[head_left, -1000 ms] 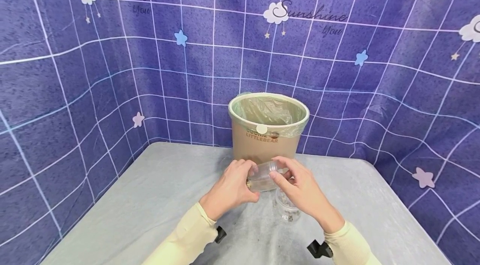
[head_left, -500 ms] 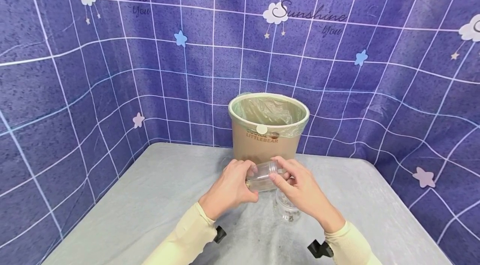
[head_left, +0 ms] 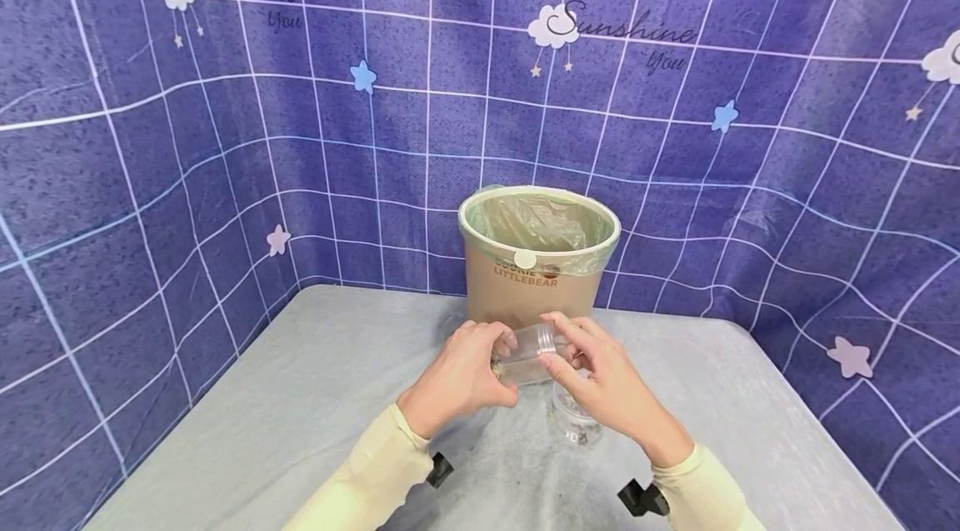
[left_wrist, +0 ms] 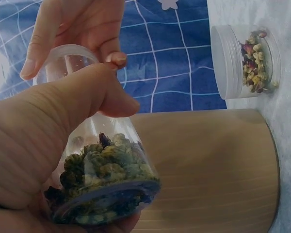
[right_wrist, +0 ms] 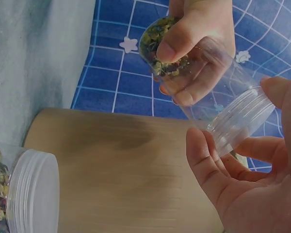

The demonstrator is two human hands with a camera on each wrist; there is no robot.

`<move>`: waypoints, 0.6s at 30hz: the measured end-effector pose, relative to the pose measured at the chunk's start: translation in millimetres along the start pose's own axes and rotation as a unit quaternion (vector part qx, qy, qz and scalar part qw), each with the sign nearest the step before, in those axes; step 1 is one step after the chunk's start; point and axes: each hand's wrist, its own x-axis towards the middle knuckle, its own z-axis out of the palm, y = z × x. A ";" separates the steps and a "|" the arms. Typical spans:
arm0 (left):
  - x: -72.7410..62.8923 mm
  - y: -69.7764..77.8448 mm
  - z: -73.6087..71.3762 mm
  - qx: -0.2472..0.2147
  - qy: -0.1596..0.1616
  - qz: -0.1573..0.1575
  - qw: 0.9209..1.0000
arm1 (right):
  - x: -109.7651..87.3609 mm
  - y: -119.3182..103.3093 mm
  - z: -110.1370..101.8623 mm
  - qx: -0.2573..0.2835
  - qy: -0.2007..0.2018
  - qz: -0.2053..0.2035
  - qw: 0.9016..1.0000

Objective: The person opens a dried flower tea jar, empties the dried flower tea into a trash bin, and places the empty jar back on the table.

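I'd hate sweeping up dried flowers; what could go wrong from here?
The left hand holds the clear jar tilted; tipping it further could spill its dried flowers if the ridged end opens. The right hand, at that end, partly covers the second jar in the head view; lowering it might topple that jar.

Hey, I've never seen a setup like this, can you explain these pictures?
There's no machine here: a person works bare-handed. The wide picture is taken from the head, looking forward and down; the two closer ones are taken at the left and right wrists, so things there appear turned sideways. The left hand grips a tilted clear jar near its base, with what look like dried flowers inside, while the right hand holds its ridged end. On the grey table stand a second jar, lidded, and a lined bin.
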 end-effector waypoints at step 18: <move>0.3 3.9 -1.7 0.014 0.000 0.007 1.000 | -0.2 -1.2 0.6 0.033 0.022 0.023 0.999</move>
